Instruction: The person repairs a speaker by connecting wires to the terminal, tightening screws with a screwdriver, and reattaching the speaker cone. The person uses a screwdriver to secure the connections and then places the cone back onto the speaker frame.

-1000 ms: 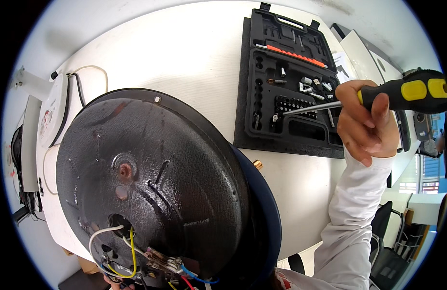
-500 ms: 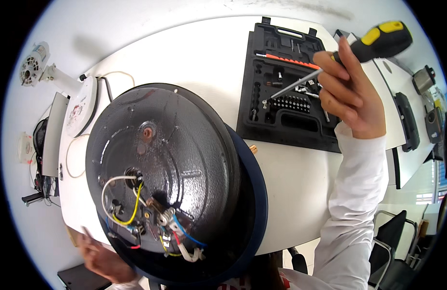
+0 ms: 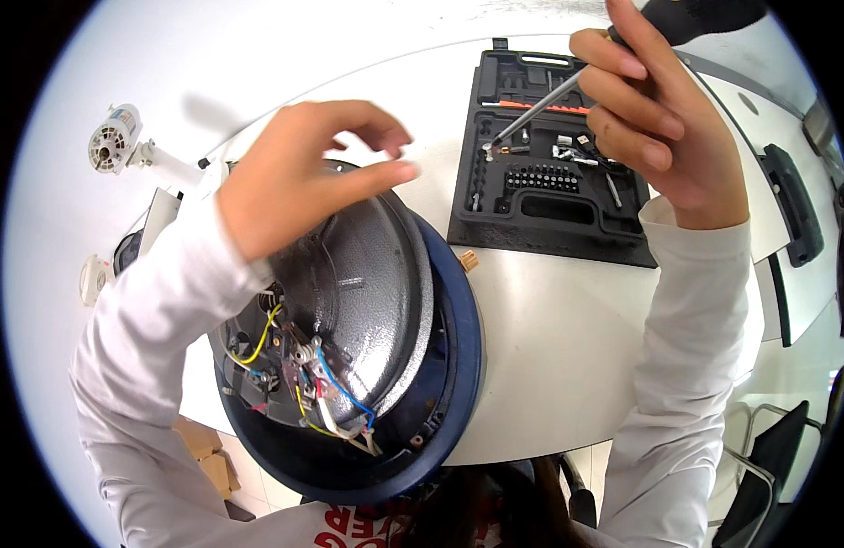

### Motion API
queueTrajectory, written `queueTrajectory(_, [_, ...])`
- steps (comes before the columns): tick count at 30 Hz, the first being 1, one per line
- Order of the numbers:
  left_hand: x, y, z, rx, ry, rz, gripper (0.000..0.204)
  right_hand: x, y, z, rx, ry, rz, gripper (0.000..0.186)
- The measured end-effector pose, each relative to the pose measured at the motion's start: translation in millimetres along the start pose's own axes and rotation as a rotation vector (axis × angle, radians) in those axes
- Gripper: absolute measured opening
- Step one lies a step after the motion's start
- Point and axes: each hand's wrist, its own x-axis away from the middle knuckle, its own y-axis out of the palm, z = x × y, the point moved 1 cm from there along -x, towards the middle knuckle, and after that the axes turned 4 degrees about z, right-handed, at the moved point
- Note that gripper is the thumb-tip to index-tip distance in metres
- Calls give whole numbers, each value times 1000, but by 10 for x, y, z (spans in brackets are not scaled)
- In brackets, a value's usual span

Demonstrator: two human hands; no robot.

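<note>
My right hand [image 3: 673, 146] is closed around a screwdriver [image 3: 545, 102] with a black handle; its shaft slants down left over the tool case [image 3: 554, 245]. A small metal piece [image 3: 488, 153] shows at the shaft's tip; whether it clings there or lies in the case I cannot tell. My left hand [image 3: 290, 173] hangs above the far left of a dark metal dome [image 3: 372, 274], thumb and fingers apart, holding nothing. The dome, which looks like an appliance's underside, sits tilted in a round blue shell [image 3: 460, 365]. Yellow, blue and white wires [image 3: 344, 384] join terminals on its near side.
Inside the case are rows of black bits [image 3: 543, 178], metal sockets and an orange strip. A white fan-like device [image 3: 116, 137] stands at the far left. The white table [image 3: 550, 365] carries everything; a black chair [image 3: 774, 466] is at the right.
My left hand has risen from beside the shell's near left to over the dome. The dome now sits more tilted, with more of the shell's inside showing. The screwdriver has shifted slightly up and left.
</note>
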Motion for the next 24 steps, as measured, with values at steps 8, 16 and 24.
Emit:
queueTrajectory(8, [-388,384,50,43,-140,-40,43,106,39,-60,-25,-103,-72,46])
queueTrajectory(16, [-490,409,189,276,-271,-76,25,160,-37,-183,-74,-116,-141,47])
queueTrajectory(24, [-532,414,206,392,-198,-48,19,243,-36,-223,12,-226,-129,48])
